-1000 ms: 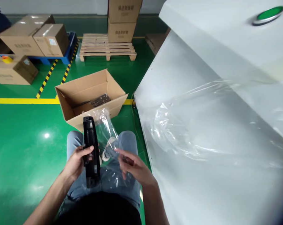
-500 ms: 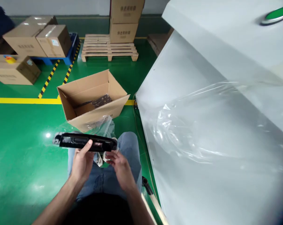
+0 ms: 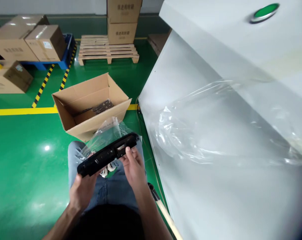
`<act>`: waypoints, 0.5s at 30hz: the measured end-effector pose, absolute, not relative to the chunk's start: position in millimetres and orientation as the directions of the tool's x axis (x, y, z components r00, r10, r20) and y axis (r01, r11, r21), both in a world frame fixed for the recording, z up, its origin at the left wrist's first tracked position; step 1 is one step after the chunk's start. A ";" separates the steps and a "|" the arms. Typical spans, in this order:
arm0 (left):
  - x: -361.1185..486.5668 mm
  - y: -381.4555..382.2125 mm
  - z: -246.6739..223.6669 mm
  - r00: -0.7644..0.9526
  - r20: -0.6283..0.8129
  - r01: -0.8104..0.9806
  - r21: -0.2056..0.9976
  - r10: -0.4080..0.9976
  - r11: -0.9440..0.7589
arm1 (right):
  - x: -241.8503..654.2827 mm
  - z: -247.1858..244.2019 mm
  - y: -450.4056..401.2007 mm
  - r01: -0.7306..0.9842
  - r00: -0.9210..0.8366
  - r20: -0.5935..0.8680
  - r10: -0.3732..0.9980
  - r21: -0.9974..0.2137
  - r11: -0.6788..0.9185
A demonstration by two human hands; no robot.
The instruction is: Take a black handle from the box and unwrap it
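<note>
A long black plastic part [image 3: 107, 154] is held over my lap, tilted with its right end higher. My left hand [image 3: 84, 190] grips its lower left end from below, and some of those fingers are hidden behind it. Near the right end, my right hand [image 3: 134, 165] holds it with the thumb on the front face. A clear plastic bag [image 3: 104, 133] hangs behind the part; whether it still touches the part is hard to tell. Beyond my knees stands an open cardboard box [image 3: 96, 125] with dark pieces [image 3: 102, 106] inside.
To the right rises a large white cabinet [image 3: 203, 110] with clear plastic film [image 3: 181, 133] on it. A pale pole [image 3: 166, 213] leans beside my right leg. Farther back are a wooden pallet [image 3: 96, 53] and closed cartons [image 3: 44, 43] on a blue pallet [image 3: 68, 53].
The black part has turned from nearly level to tilted, right end up. My left hand has moved to its left end, and my right hand has closed on its right end. The view has shifted right.
</note>
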State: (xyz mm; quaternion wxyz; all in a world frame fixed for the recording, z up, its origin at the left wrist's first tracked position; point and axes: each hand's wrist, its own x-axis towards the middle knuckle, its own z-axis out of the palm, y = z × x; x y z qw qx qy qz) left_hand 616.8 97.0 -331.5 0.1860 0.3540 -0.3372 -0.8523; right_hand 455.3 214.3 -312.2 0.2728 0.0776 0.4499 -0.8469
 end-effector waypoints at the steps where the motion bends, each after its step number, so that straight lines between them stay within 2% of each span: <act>1: 620.6 91.7 -328.7 -0.671 -0.487 0.075 0.705 -0.559 -0.705 | 451.7 -312.0 216.2 0.518 -0.845 -0.366 -0.389 -0.740 -0.429; 7: 623.5 70.5 -313.2 -0.655 -0.550 -0.179 0.780 -0.519 -0.600 | 445.4 -315.0 219.1 0.444 -0.879 -0.348 -0.327 -0.848 -0.291; 12: 620.8 75.8 -312.7 -0.694 -0.479 -0.189 0.842 -0.538 -0.506 | 447.8 -316.1 217.8 0.372 -0.915 -0.327 -0.235 -0.909 -0.185; 15: 622.6 78.5 -315.0 -0.722 -0.448 -0.202 0.866 -0.528 -0.458 | 447.7 -314.0 220.3 0.342 -0.925 -0.298 -0.237 -0.925 -0.168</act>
